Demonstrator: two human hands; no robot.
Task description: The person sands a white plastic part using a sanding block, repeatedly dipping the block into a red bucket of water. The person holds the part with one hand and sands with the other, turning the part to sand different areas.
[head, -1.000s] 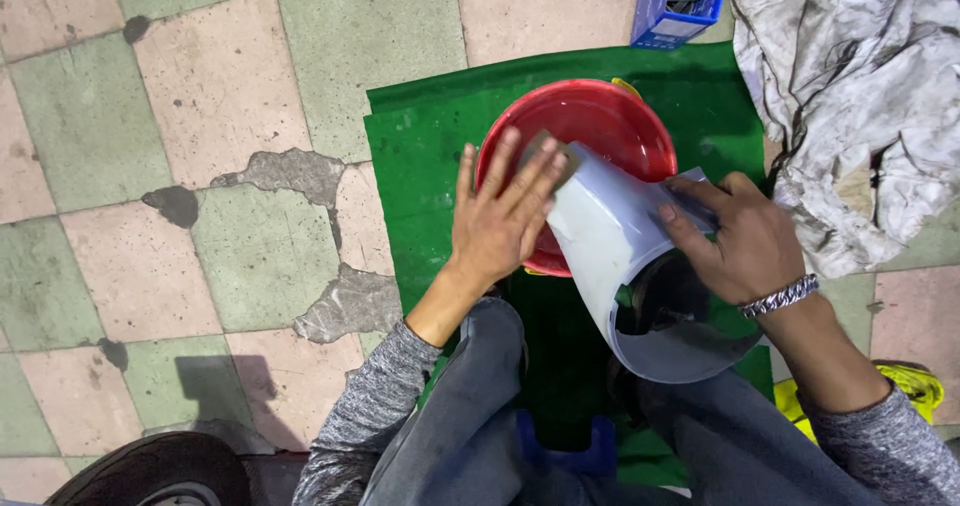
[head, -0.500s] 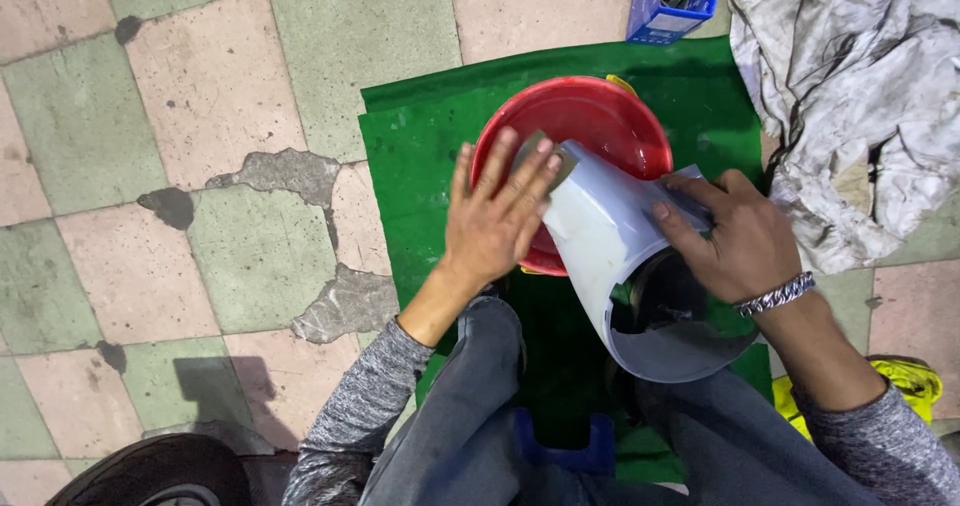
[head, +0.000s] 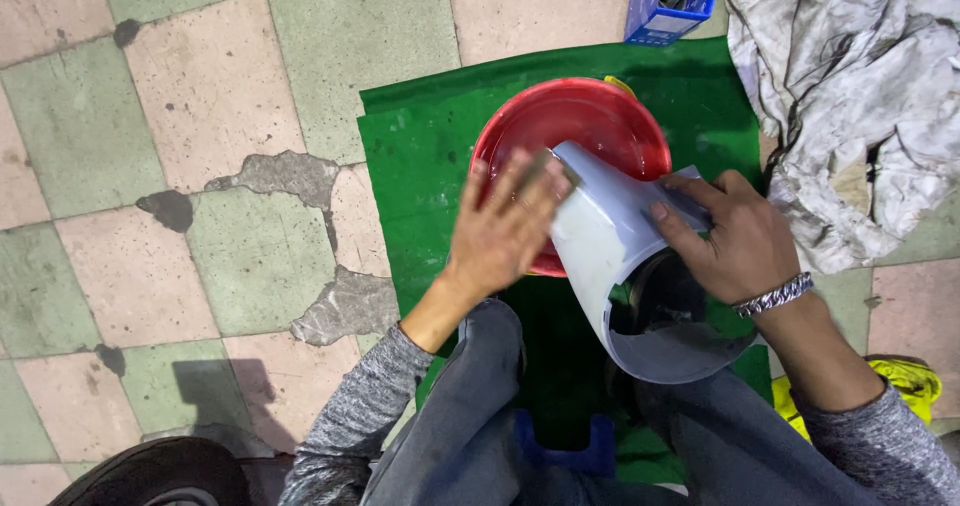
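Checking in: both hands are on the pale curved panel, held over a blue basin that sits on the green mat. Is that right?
Not quite: the basin is red, not blue, as the head view shows. The rest holds: the left hand and the right hand are both on the pale curved panel, held over the basin on the green mat.

Left hand [head: 510, 228] lies flat, fingers stretched forward and a bit blurred, so maybe in motion. Right hand [head: 735, 238] curls over from the opposite side, thumb [head: 685, 212] pressing inward, a chain bracelet [head: 772, 295] on the wrist. Both forearms angle in, grey sleeves pushed back.
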